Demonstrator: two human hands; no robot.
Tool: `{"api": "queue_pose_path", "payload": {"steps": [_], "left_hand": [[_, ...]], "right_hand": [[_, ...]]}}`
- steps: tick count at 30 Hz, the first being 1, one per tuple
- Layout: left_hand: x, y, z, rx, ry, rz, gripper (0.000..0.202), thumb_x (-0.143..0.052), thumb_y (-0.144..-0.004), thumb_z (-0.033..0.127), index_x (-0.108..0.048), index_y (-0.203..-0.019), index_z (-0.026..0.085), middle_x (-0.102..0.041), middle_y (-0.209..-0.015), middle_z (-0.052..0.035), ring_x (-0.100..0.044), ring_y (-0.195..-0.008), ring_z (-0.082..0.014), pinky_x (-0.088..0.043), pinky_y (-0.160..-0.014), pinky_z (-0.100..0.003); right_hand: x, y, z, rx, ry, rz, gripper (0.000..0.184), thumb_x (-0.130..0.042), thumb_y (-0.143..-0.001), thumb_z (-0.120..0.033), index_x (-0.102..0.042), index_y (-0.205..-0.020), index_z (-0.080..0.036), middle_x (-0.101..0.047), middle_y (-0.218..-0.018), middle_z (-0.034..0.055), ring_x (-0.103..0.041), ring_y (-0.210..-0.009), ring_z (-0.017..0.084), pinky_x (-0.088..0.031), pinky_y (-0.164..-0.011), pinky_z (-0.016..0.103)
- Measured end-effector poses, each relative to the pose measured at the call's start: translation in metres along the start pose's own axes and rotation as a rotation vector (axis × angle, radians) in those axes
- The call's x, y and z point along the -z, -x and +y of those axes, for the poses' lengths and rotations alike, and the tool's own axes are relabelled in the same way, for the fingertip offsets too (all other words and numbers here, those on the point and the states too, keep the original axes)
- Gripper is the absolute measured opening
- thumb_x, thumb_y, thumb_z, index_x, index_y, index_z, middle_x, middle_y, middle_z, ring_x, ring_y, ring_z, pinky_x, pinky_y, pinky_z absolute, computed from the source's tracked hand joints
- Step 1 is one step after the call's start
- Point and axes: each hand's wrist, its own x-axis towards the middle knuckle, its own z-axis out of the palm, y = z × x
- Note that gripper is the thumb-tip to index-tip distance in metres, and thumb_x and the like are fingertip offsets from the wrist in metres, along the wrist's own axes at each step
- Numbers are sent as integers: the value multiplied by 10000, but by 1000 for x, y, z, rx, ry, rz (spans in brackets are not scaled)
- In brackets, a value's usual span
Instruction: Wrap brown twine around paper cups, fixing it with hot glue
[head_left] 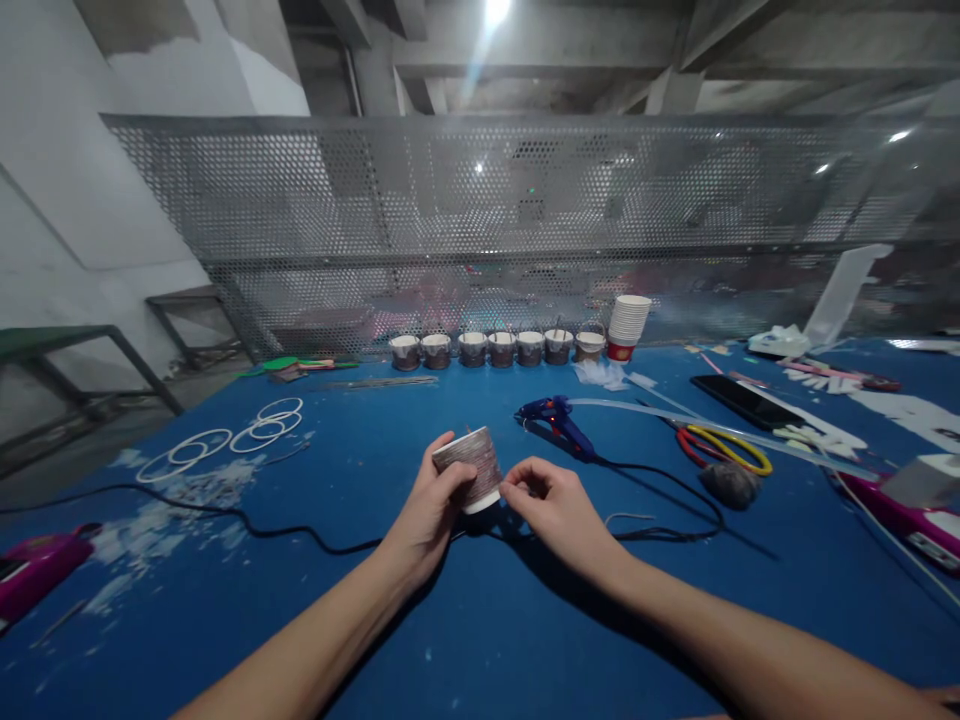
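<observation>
A paper cup (484, 468) wrapped in grey-brown yarn is tilted on its side above the blue table, white bands showing at both ends. My left hand (429, 505) grips it, with the thumb across the yarn and the fingers mostly hidden behind. At the cup's lower right edge, my right hand (556, 508) is closed in a pinch, thumb and forefinger together. What lies between those fingertips is too small to make out. Just beyond my right hand lies a blue glue gun (559, 422) with a glue stick in its back.
Several wrapped cups (501, 349) line the back edge beside a stack of paper cups (628, 325). To the right lie scissors (724, 448), a grey yarn ball (731, 484) and a black phone (746, 400). White rings (187, 447) lie left; a black cable (300, 533) crosses the table.
</observation>
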Motion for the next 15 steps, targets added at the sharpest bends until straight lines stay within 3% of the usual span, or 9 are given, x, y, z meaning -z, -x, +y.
{"api": "queue_pose_path", "payload": {"steps": [15], "left_hand": [[1, 1, 4, -6, 35, -22, 642, -681, -597, 102, -528, -1207, 231, -694, -918, -7, -637, -788, -153, -497, -707, -248]], "right_hand": [[1, 0, -2, -54, -13, -2, 93, -575, -706, -254, -584, -662, -173, -529, -595, -31, -448, -570, 115, -356, -556, 239]]}}
